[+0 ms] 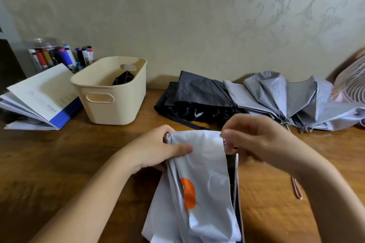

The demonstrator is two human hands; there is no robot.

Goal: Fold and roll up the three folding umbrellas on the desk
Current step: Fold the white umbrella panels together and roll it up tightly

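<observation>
A white folding umbrella (205, 179) with an orange mark lies collapsed on the wooden desk (59, 163), pointing toward me. My left hand (158, 150) grips its bunched canopy near the far end, thumb pressed on top. My right hand (256, 140) pinches a rib tip and fabric edge at the umbrella's right side. A black umbrella (197, 94) lies loose and unrolled behind, by the wall. To its right a light grey umbrella (286, 100) sprawls with its panels fanned out. A pink wrist strap (297, 188) lies under my right forearm.
A cream plastic basket (110, 92) holding a small black item stands at the back left. Left of it lie open booklets (39, 96), and a clear jar of markers (49, 55) stands behind them. A pink fan (351, 85) sits at the far right edge.
</observation>
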